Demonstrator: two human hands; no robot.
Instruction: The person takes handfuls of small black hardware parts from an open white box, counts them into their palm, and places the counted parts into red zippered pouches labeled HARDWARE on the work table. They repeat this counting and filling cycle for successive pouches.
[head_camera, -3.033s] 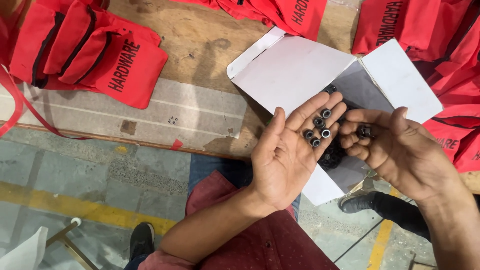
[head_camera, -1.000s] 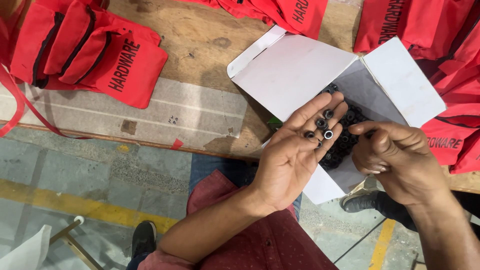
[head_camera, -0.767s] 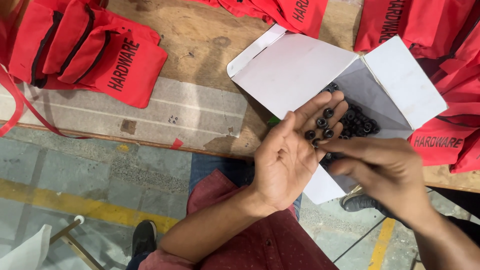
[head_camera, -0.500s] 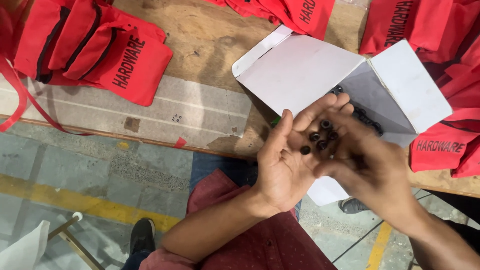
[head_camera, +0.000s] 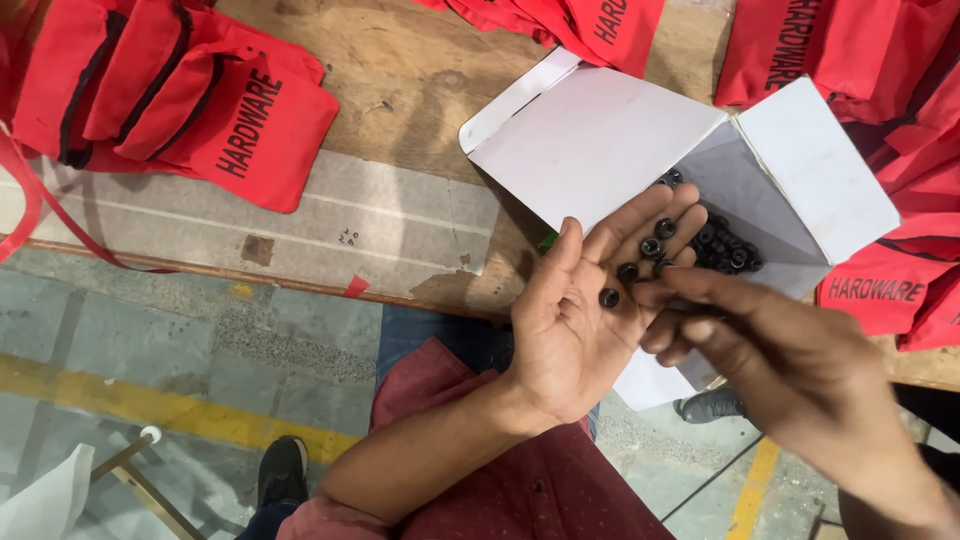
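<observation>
Since half a second ago my right hand (head_camera: 790, 370) has slid back off my left palm toward the lower right, so the small black nuts (head_camera: 640, 262) on my left hand (head_camera: 580, 320) show again; one nut (head_camera: 609, 298) now lies apart from the others, nearer the middle of the palm. My left hand is flat and open, palm up, fingers spread loosely, lying just in front of the white box (head_camera: 640, 140) with its fingertips over the box's near edge. Three or four nuts rest along those fingers, close to the box mouth. My right hand comes in from the right of the box, its fingers drawn together with the tips touching the side of my left fingers; I cannot tell whether a nut is pinched between them, because the tips are blurred. Inside the box, in the grey corner right beside my left fingertips, more black nuts (head_camera: 725, 250) lie in a heap. The box has its white flaps (head_camera: 815, 165) folded outward and sits on the wooden bench (head_camera: 400, 100). Red fabric pouches (head_camera: 190, 100) lie well to the left of the box, more red pouches (head_camera: 890, 290) crowd against its right side and behind it. Below the box I see my red shirt (head_camera: 500, 490) and the concrete floor (head_camera: 150, 340).
</observation>
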